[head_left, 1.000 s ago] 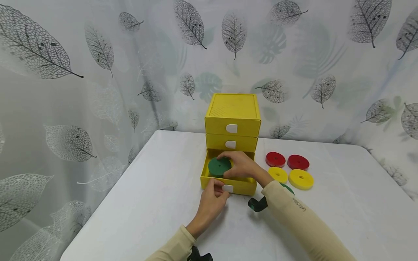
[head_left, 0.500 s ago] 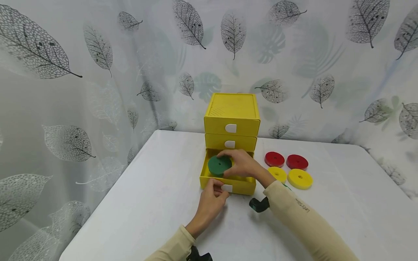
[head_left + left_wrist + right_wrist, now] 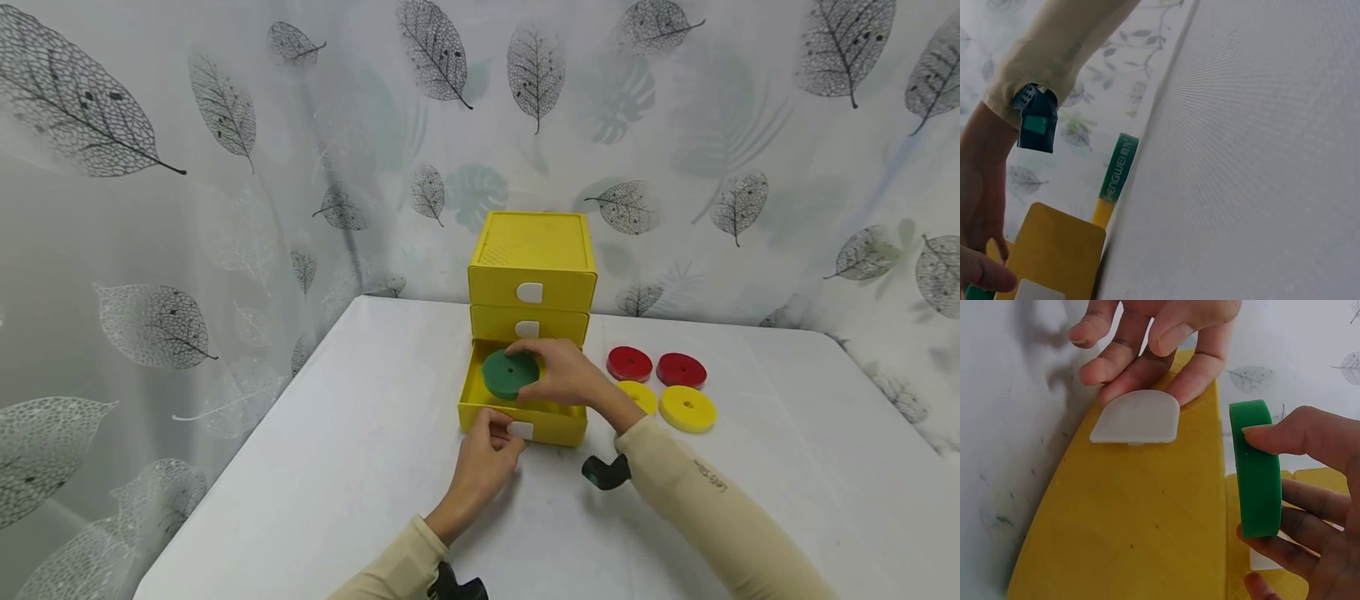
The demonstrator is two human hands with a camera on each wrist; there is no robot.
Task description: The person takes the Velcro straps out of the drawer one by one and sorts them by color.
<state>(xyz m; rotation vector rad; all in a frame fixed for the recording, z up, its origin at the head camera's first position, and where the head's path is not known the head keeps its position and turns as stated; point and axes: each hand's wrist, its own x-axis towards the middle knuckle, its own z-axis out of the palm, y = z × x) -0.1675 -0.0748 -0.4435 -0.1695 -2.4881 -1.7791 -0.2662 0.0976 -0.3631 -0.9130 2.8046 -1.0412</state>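
A green tape roll [image 3: 510, 373] is in my right hand [image 3: 558, 372], over the pulled-out bottom drawer [image 3: 472, 387] of a yellow drawer box [image 3: 534, 237]. The right wrist view shows thumb and fingers gripping the roll [image 3: 1255, 481] by its rim. My left hand [image 3: 486, 458] is at the drawer front; its curled fingers hold the end of the white tab handle [image 3: 1138, 417], with the thumb nearest the camera. In the left wrist view, another green tape roll [image 3: 1120, 167] lies flat on the table, lettered SHENGWEI; the right sleeve hides it in the head view.
Right of the box lie two red rolls [image 3: 681, 370] and two yellow rolls [image 3: 687, 408] on the white table [image 3: 360, 433]. The upper two drawers [image 3: 529, 292] are closed. A leaf-print curtain [image 3: 322, 125] hangs behind and along the left. Each wrist bears a dark camera [image 3: 606, 472].
My right hand has shifted slightly right and up with the green roll, which now sits a little farther from the drawer's left wall. The left hand stays at the drawer front.
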